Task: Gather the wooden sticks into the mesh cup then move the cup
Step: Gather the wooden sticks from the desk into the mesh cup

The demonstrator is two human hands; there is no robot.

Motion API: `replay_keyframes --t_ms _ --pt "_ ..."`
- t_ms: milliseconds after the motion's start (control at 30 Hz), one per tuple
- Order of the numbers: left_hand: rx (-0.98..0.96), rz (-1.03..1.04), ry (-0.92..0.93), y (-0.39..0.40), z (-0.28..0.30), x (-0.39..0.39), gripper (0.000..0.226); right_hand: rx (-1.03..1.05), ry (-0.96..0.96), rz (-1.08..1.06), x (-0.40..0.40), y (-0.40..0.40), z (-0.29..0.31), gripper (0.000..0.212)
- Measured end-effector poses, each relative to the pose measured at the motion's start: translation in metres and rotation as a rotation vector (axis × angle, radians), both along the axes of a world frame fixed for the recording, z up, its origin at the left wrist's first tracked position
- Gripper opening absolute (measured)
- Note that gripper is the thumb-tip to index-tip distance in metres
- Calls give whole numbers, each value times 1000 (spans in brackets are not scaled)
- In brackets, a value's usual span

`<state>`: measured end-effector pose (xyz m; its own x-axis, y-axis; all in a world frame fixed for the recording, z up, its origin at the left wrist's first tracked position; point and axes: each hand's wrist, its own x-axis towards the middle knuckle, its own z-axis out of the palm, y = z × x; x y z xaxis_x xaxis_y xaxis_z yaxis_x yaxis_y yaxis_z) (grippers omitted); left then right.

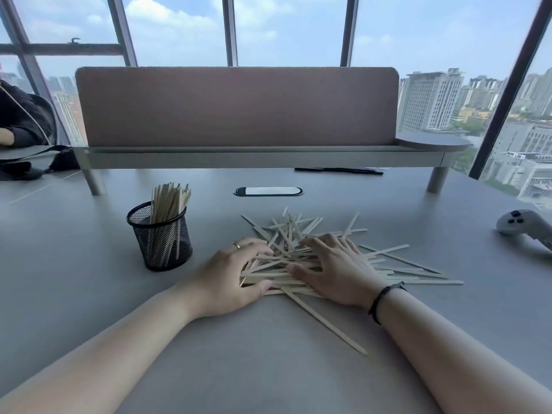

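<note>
A loose heap of flat wooden sticks (397,271) lies scattered on the grey table (89,294) in front of me. My left hand (230,274) rests on the heap's left side with fingers curled around a bunch of sticks. My right hand (334,271) lies flat on top of the heap, fingers spread, pressing the sticks down. A black mesh cup (160,238) stands upright to the left of the heap, a hand's width from my left hand. It holds several sticks standing on end (170,201).
A pink desk divider on a raised shelf (239,109) runs across the back of the table. A cable port (268,191) sits behind the heap. A white controller (525,227) lies at the right edge. A black pen (339,170) lies under the shelf. Another person's bag (33,165) is far left.
</note>
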<state>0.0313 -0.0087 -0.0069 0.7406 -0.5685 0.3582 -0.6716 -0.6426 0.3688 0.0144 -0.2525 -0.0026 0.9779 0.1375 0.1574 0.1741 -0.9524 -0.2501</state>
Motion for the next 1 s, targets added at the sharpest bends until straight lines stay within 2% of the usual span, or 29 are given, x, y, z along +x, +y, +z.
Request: replay_keyframes --t_ms 100,167,267,367,433,633,767,1000 --pt "-7 36 -24 3 0 -1 57 33 -7 24 -1 1 0 76" --pt "54 111 -8 2 4 -4 75 38 -8 54 -2 3 0 77" --pt "266 237 82 -2 8 -10 109 26 -7 72 -1 5 -1 83" --pt "307 287 109 -6 7 -13 120 2 -37 75 1 9 -2 84" --pt "223 291 120 -7 7 -12 114 -9 -74 82 2 10 -3 82" --pt "103 184 36 -6 5 -11 71 -28 -189 96 5 16 -6 69" --pt "85 160 -15 -4 2 -7 59 -19 -231 125 5 21 -4 56" --pt "9 124 -7 -3 -1 -4 51 -45 -282 124 4 23 -1 56"
